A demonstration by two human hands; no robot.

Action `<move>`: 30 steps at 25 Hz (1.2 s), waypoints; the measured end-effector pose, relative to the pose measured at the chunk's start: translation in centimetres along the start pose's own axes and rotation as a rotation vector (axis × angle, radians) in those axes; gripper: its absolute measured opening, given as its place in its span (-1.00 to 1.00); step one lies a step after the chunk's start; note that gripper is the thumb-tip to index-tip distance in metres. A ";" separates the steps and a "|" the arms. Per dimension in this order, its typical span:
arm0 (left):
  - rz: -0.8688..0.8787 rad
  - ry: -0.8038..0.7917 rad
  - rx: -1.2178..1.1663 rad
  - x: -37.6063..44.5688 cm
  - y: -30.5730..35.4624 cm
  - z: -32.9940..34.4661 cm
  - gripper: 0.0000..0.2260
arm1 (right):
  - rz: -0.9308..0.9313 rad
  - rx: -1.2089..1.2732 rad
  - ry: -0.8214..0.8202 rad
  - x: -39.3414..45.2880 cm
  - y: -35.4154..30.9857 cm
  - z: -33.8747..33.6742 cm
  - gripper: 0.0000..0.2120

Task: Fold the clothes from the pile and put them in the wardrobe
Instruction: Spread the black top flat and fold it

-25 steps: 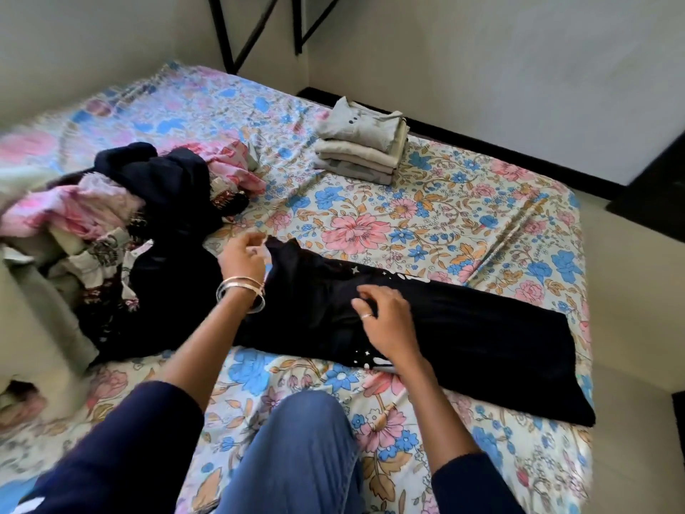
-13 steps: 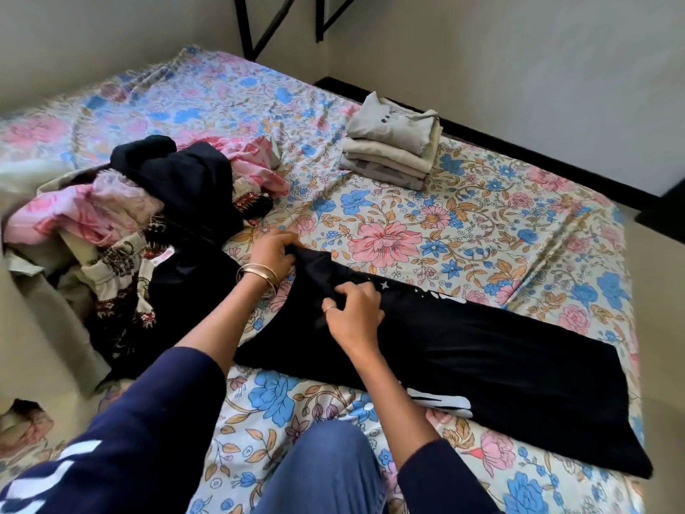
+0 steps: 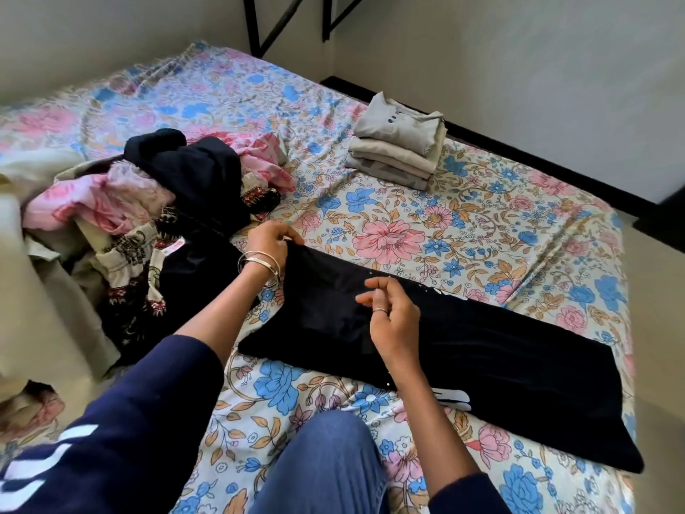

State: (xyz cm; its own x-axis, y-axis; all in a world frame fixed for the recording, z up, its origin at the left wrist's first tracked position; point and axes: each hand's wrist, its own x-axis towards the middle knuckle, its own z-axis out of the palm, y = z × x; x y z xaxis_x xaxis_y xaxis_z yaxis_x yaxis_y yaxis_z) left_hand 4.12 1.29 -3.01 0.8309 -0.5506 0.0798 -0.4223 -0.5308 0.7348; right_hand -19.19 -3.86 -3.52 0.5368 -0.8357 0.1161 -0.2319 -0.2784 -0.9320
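The left hand pinches the far corner of a black garment, thumb and fingers closed on the cloth and lifting that edge a little off the bed; bangles ring the wrist. The right hand hovers just above the middle of the same garment with its fingers loosely curled and a ring on one of them; whether the fingertips nip the cloth cannot be told. The garment lies stretched in a long narrow strip across the flowered bedsheet, running from the left hand out toward the right edge of the bed, with a white mark showing at its near edge. To the left sits the unfolded pile of clothes, pink, dark and patterned pieces heaped together. Farther back, near the wall, stands a neat stack of folded grey and beige clothes, well apart from the pile.
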 end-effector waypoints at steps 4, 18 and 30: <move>-0.345 0.171 -0.070 -3.1 1.6 0.7 -0.77 | -0.096 -0.136 -0.026 -0.9 0.4 0.2 -0.89; -0.368 -0.418 -0.536 -11.4 2.2 -1.8 -0.57 | 0.011 -0.326 -0.264 -3.5 -1.8 1.0 -0.53; -0.592 -0.430 -0.703 -12.0 3.7 -4.3 -0.78 | -0.227 -0.636 -0.175 -5.2 -3.0 3.9 -0.59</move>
State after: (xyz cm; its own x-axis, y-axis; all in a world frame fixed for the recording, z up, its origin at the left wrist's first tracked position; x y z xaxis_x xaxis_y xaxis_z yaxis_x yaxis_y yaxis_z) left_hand -5.84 8.67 1.62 0.5783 -0.5810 -0.5727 0.4385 -0.3707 0.8188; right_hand -18.12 3.12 -2.68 0.7385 -0.6503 0.1779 -0.4997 -0.7051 -0.5031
